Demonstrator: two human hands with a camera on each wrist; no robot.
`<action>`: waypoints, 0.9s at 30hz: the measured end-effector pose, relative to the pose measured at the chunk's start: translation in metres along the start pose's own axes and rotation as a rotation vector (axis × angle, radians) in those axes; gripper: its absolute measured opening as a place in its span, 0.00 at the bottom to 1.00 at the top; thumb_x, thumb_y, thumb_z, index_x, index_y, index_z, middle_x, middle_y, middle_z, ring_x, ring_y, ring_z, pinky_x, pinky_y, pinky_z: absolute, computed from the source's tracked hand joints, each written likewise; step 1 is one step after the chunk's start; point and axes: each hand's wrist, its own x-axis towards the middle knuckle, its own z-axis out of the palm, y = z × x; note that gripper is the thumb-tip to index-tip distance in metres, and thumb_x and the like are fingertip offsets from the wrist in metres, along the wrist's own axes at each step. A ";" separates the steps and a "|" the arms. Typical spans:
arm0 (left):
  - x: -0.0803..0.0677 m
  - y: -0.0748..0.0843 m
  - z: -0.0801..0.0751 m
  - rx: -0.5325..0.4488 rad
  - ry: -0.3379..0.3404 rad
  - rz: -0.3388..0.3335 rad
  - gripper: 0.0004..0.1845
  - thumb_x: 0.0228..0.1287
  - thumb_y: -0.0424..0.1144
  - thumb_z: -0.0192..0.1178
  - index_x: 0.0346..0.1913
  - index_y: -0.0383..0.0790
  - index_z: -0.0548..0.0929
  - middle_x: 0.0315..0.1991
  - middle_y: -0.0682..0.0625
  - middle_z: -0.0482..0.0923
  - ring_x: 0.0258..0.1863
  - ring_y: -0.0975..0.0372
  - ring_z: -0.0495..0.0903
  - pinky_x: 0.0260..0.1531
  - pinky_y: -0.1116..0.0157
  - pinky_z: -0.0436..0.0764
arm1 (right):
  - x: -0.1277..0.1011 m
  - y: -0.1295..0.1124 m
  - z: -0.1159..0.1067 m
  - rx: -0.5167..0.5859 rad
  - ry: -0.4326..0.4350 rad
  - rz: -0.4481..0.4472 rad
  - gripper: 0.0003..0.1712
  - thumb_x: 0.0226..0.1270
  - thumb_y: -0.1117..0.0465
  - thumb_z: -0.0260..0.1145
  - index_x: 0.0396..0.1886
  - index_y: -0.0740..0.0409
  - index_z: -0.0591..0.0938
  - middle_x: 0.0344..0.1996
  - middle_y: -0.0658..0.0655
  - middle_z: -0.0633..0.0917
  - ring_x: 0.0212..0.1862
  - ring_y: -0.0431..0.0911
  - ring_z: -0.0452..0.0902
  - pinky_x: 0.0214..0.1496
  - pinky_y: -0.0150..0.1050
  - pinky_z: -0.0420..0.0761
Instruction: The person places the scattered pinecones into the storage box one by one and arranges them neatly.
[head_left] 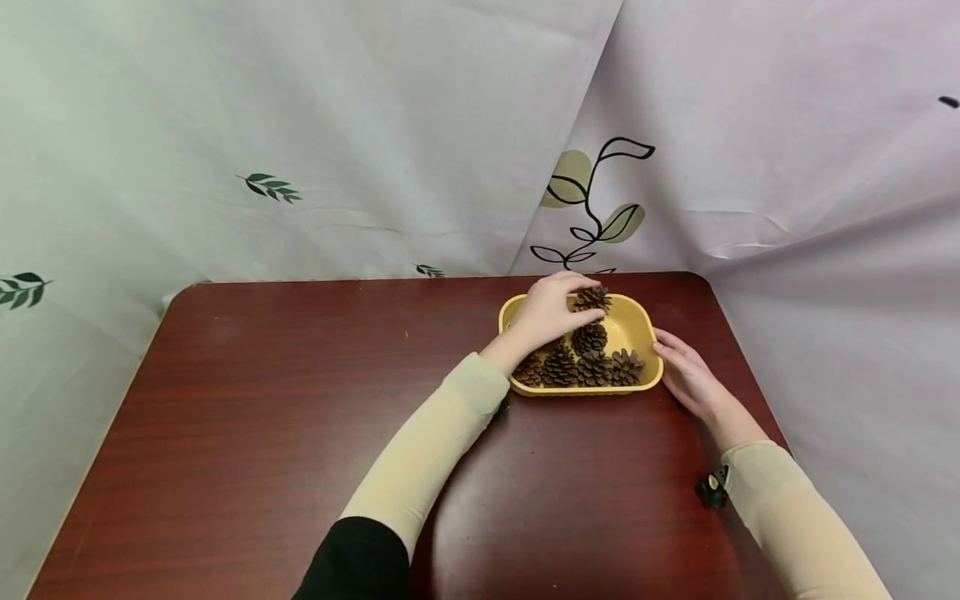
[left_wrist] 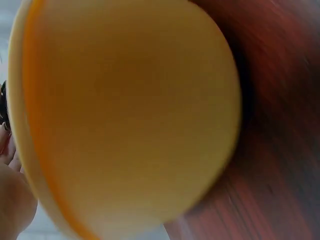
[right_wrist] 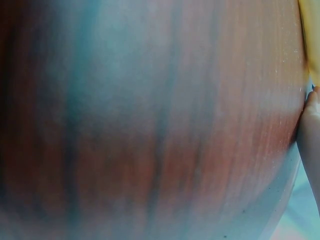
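— Cones first: where do they stand?

— Five or so lie in the tray (head_left: pixel 643 320), bunched along its near side and middle. One more, the cone (head_left: pixel 593 297), sits at the far end with the left hand (head_left: pixel 546 315) over it.

— Is that cone held?

— Yes. The left grip is curled round it, fingers on top and thumb underneath, just above the tray's far rim. Whether it rests on the tray floor or hangs clear, I cannot tell.

— And the other hand?

— The right hand (head_left: pixel 688 375) lies on the surface (head_left: pixel 300 400) against the tray's right side, fingers fairly straight and touching the wall, holding nothing. It seems to be steadying the tray. The right wrist view shows only blurred wood and a sliver of yellow at the edge.

— The left wrist view?

— Mostly the tray's yellow outer wall, close and blurred, with the wood beyond it.

— How far along would you judge things?

— No cones lie loose on the surface; all that I can see are in the tray or in the left hand. If cones are going in, it looks nearly finished; if they are coming out, barely begun. The pictures do not settle which.
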 end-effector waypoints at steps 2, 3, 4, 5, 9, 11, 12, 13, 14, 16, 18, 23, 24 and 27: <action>0.003 0.005 0.006 -0.006 0.006 0.009 0.26 0.68 0.51 0.73 0.65 0.47 0.86 0.64 0.52 0.86 0.66 0.60 0.83 0.69 0.64 0.80 | 0.000 0.000 0.000 -0.003 -0.002 0.002 0.20 0.88 0.66 0.45 0.61 0.44 0.80 0.56 0.41 0.87 0.59 0.31 0.81 0.61 0.23 0.78; 0.005 0.007 0.009 -0.006 0.009 0.010 0.26 0.68 0.51 0.73 0.65 0.47 0.86 0.64 0.52 0.86 0.65 0.60 0.83 0.69 0.65 0.80 | 0.000 0.000 0.000 -0.005 -0.006 0.002 0.20 0.88 0.66 0.45 0.62 0.43 0.80 0.56 0.41 0.86 0.59 0.31 0.81 0.61 0.23 0.79; 0.008 0.010 0.012 -0.003 0.007 0.011 0.26 0.68 0.51 0.74 0.65 0.47 0.87 0.63 0.52 0.86 0.65 0.60 0.83 0.68 0.66 0.81 | 0.001 0.000 0.000 -0.003 -0.010 0.000 0.21 0.88 0.66 0.45 0.62 0.43 0.80 0.56 0.41 0.86 0.59 0.31 0.81 0.61 0.23 0.79; 0.010 0.012 0.014 -0.004 0.003 0.012 0.26 0.68 0.51 0.74 0.65 0.46 0.87 0.63 0.52 0.86 0.64 0.60 0.84 0.67 0.66 0.82 | 0.001 -0.001 0.000 -0.002 -0.013 -0.001 0.21 0.88 0.66 0.44 0.62 0.43 0.80 0.56 0.41 0.86 0.59 0.31 0.81 0.61 0.23 0.79; 0.017 0.023 0.026 0.027 -0.027 -0.014 0.25 0.68 0.52 0.73 0.65 0.48 0.87 0.63 0.53 0.86 0.63 0.62 0.84 0.64 0.68 0.82 | 0.000 -0.001 -0.001 0.007 -0.025 -0.002 0.21 0.88 0.66 0.44 0.62 0.43 0.80 0.57 0.41 0.86 0.59 0.31 0.82 0.61 0.23 0.80; 0.018 0.026 0.032 0.029 -0.041 -0.027 0.25 0.68 0.53 0.73 0.65 0.48 0.87 0.64 0.53 0.86 0.64 0.62 0.84 0.65 0.68 0.82 | 0.000 -0.001 0.000 0.013 -0.028 0.006 0.21 0.88 0.66 0.44 0.62 0.42 0.80 0.57 0.40 0.86 0.59 0.31 0.82 0.61 0.23 0.80; 0.019 0.028 0.035 0.032 -0.042 -0.034 0.25 0.68 0.53 0.73 0.65 0.49 0.87 0.64 0.54 0.86 0.65 0.63 0.83 0.66 0.69 0.81 | 0.000 -0.001 0.000 0.017 -0.029 0.007 0.21 0.88 0.66 0.44 0.62 0.42 0.79 0.57 0.41 0.86 0.59 0.31 0.82 0.61 0.23 0.80; 0.020 0.029 0.037 0.031 -0.043 -0.041 0.25 0.68 0.53 0.73 0.65 0.50 0.87 0.64 0.54 0.86 0.65 0.63 0.83 0.67 0.69 0.81 | 0.000 -0.001 0.000 0.021 -0.032 0.008 0.21 0.88 0.66 0.44 0.62 0.42 0.79 0.57 0.41 0.86 0.59 0.31 0.82 0.61 0.24 0.80; 0.020 0.029 0.040 0.031 -0.042 -0.049 0.25 0.68 0.53 0.73 0.65 0.50 0.87 0.64 0.55 0.86 0.66 0.63 0.83 0.68 0.69 0.80 | 0.001 -0.001 0.000 0.024 -0.034 0.007 0.21 0.88 0.66 0.44 0.62 0.43 0.79 0.57 0.41 0.86 0.59 0.32 0.82 0.61 0.24 0.80; 0.021 0.031 0.045 0.041 -0.041 -0.068 0.25 0.68 0.54 0.73 0.65 0.52 0.86 0.64 0.56 0.86 0.66 0.64 0.82 0.68 0.70 0.80 | 0.001 -0.001 0.000 0.029 -0.037 0.004 0.21 0.88 0.66 0.44 0.62 0.43 0.80 0.57 0.41 0.86 0.59 0.32 0.82 0.61 0.24 0.80; 0.022 0.031 0.049 0.057 -0.041 -0.080 0.26 0.69 0.55 0.73 0.66 0.53 0.86 0.65 0.56 0.85 0.66 0.64 0.83 0.67 0.69 0.81 | 0.001 -0.001 0.000 0.031 -0.037 0.000 0.22 0.88 0.66 0.44 0.62 0.43 0.80 0.57 0.42 0.86 0.59 0.32 0.82 0.61 0.25 0.81; 0.023 0.030 0.056 0.084 -0.052 -0.113 0.26 0.69 0.55 0.72 0.66 0.54 0.86 0.67 0.56 0.84 0.64 0.64 0.84 0.63 0.69 0.84 | 0.000 -0.001 -0.001 0.043 -0.044 0.000 0.24 0.89 0.67 0.42 0.63 0.43 0.81 0.57 0.41 0.87 0.59 0.32 0.83 0.60 0.25 0.82; 0.023 0.029 0.057 0.087 -0.053 -0.119 0.25 0.69 0.55 0.73 0.66 0.54 0.86 0.66 0.57 0.84 0.64 0.64 0.84 0.63 0.69 0.84 | 0.000 0.000 -0.001 0.044 -0.046 -0.003 0.24 0.88 0.68 0.42 0.63 0.44 0.80 0.57 0.41 0.87 0.59 0.32 0.83 0.60 0.25 0.82; 0.023 0.027 0.060 0.091 -0.056 -0.124 0.24 0.68 0.53 0.74 0.64 0.54 0.87 0.65 0.58 0.85 0.64 0.65 0.84 0.63 0.70 0.83 | 0.001 0.000 -0.001 0.049 -0.054 -0.002 0.25 0.89 0.68 0.41 0.64 0.44 0.80 0.57 0.42 0.87 0.59 0.33 0.83 0.60 0.25 0.82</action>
